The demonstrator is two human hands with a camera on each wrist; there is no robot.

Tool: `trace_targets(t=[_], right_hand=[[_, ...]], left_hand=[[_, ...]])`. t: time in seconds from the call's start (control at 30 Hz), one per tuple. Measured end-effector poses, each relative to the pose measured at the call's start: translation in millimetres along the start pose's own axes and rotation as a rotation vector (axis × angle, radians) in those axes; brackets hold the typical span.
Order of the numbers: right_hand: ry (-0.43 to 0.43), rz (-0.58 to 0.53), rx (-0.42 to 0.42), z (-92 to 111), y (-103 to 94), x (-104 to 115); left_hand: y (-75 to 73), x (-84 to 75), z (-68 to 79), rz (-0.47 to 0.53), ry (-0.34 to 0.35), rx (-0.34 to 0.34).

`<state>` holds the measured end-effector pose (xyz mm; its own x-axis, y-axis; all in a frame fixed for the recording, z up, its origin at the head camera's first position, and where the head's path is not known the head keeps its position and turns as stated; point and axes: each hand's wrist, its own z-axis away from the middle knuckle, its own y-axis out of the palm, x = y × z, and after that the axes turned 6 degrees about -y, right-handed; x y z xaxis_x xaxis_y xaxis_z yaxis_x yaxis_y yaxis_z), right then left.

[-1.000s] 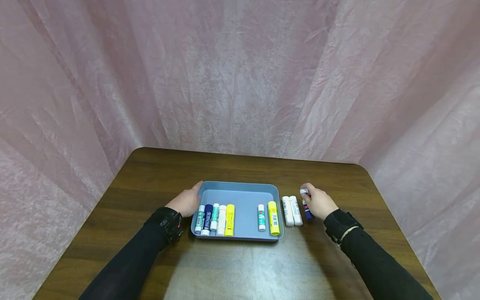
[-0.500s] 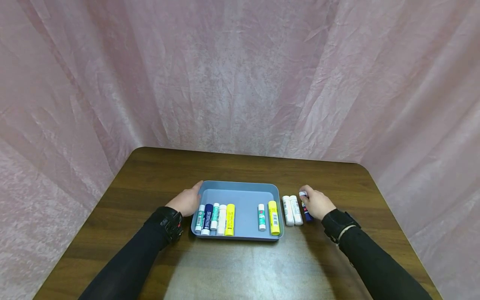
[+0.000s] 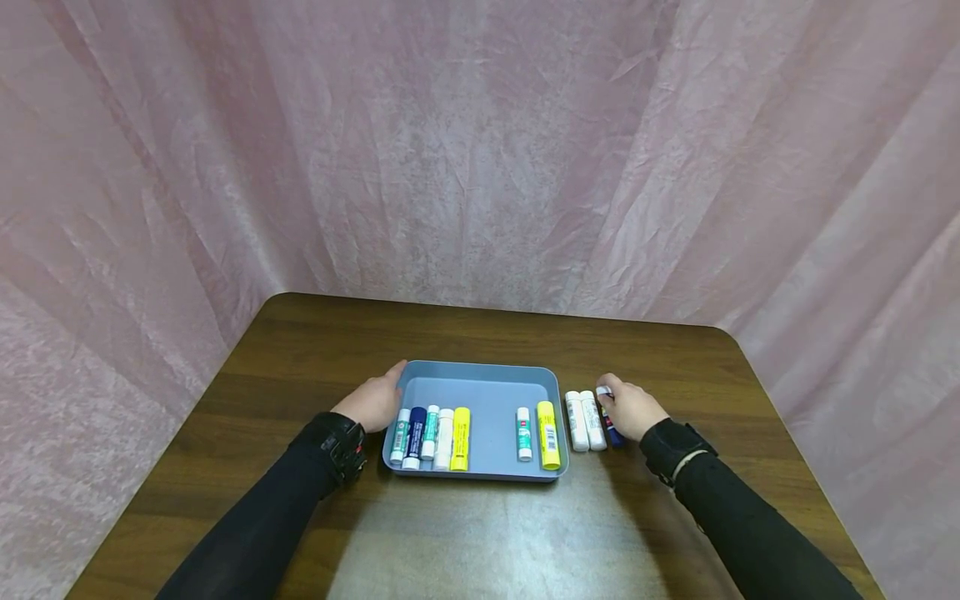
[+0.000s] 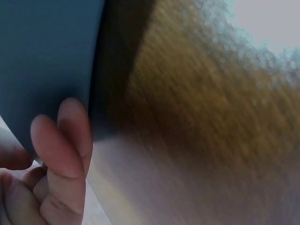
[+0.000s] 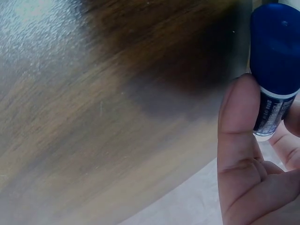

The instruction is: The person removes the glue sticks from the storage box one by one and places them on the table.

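One dark-blue glue stick [image 5: 275, 51] is noted at the right of the tray [image 3: 491, 385], just beyond two white sticks [image 3: 577, 421]. It is pinched between thumb and fingers of the right hand [image 3: 633, 409]. Its long axis is directed from far left to near right — slightly slanted, with the white end pointed away from the person and the blue cap toward the person. Whether it is lifted off the table [image 3: 480, 333] cannot be told.

The white sticks are set side by side, just beside the tray's right wall, with nearly the same slant. The left hand [image 3: 372, 404] is placed at the tray's left side, fingers laid against the outer wall and the index finger extended to the far corner. The hands are held well apart.

Inside the tray, seven sticks are counted — five grouped at left, two at right — with long axes roughly parallel, pointed away from the person.
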<state>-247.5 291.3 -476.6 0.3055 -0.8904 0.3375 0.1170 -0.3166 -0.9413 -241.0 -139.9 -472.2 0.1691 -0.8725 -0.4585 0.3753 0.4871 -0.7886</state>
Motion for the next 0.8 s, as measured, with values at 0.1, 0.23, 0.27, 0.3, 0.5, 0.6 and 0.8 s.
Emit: trace_targets(t=[0.1,0.23,0.27,0.3,0.5,0.6,0.8], right_hand=[[-0.001,0.005,-0.015,0.2,1.1,0.8],[-0.008,0.014,-0.021,-0.6,3.9,0.0],[-0.006,0.016,-0.021,-1.0,4.6,-0.4],[-0.004,0.018,-0.017,-1.3,5.2,-0.7],[0.003,0.022,0.001,-1.9,5.7,-0.9],[0.007,0.021,0.001,-1.5,5.2,0.6],[0.007,0.025,0.007,-1.1,5.1,1.4]], left_hand=[[-0.4,-0.3,-0.1,-0.002,0.001,0.000],[-0.5,-0.7,-0.1,-0.002,0.002,0.002],[-0.6,-0.8,-0.2,-0.004,0.001,0.003],[-0.7,-0.9,-0.1,-0.005,0.000,0.003],[-1.1,-1.7,0.6,0.001,-0.006,0.009],[-1.1,-2.0,1.0,0.003,-0.005,0.009],[-1.0,-1.8,0.6,0.010,-0.005,0.010]])
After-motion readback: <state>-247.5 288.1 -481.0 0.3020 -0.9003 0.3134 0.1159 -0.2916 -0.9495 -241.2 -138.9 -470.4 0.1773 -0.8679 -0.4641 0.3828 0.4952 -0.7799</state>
